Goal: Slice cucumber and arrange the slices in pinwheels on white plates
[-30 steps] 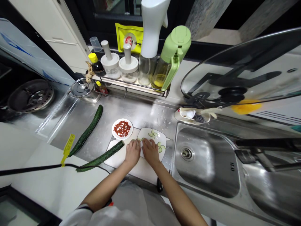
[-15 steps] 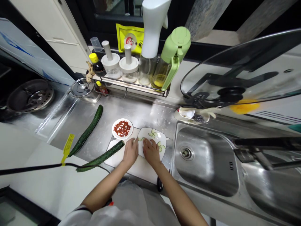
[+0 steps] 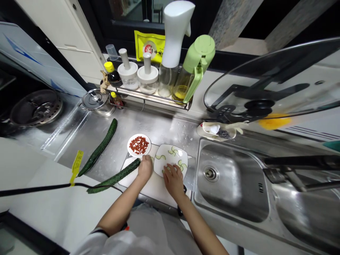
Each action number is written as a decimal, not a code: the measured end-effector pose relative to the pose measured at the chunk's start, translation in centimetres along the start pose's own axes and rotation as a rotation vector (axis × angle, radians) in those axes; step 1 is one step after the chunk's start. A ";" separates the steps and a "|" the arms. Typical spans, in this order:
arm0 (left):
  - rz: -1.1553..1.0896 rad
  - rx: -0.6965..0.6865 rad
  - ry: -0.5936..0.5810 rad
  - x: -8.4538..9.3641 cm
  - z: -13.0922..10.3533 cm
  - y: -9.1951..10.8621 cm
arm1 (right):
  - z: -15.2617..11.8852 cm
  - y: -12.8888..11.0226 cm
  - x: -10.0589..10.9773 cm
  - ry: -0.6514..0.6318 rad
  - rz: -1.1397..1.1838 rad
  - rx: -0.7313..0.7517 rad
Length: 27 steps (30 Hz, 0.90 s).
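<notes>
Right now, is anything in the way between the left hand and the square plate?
Nothing visible stands between the left hand and the square plate: just the cutting board, with a small green slice lying flat beside the fingers. The right hand covers part of the plate's near side.

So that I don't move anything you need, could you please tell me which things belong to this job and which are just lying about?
In the job, by the look of it:
- plate with cucumber slices, under the right hand
- board
- near cucumber, beside the left hand
- perhaps the red bits

Seemingly just about:
- pot
- wok
- spray bottle
</notes>
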State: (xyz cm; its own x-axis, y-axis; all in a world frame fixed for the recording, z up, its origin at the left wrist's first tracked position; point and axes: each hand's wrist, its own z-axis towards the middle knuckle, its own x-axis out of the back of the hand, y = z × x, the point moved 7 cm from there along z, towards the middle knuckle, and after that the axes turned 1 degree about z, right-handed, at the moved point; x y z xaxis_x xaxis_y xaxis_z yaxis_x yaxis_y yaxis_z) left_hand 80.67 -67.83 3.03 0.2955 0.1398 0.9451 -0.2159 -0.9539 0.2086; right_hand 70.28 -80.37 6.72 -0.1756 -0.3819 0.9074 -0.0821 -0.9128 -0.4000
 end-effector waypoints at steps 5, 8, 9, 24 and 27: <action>0.004 0.035 -0.004 0.0 0.0 0.0 | -0.4 -0.5 0.5 0.004 0.034 0.007; -0.001 0.034 -0.006 0.2 -0.1 0.0 | -0.5 -0.7 0.7 0.010 0.045 0.017; -0.009 0.032 -0.006 0.2 -0.1 0.0 | -0.6 -0.7 0.7 0.012 0.046 0.021; -0.501 0.018 0.033 2.2 -0.9 -1.6 | -0.2 -0.6 0.4 0.039 0.185 0.018; -0.676 0.036 -0.056 1.9 -1.2 -2.0 | 0.3 -0.5 0.3 0.063 0.272 -0.001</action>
State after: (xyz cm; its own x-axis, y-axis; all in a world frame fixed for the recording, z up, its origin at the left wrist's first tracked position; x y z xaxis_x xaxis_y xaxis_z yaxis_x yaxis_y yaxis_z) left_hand 80.56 -65.33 4.65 0.4030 0.6955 0.5949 0.0639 -0.6698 0.7398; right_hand 70.57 -80.11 7.20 -0.2515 -0.6028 0.7572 -0.0249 -0.7781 -0.6277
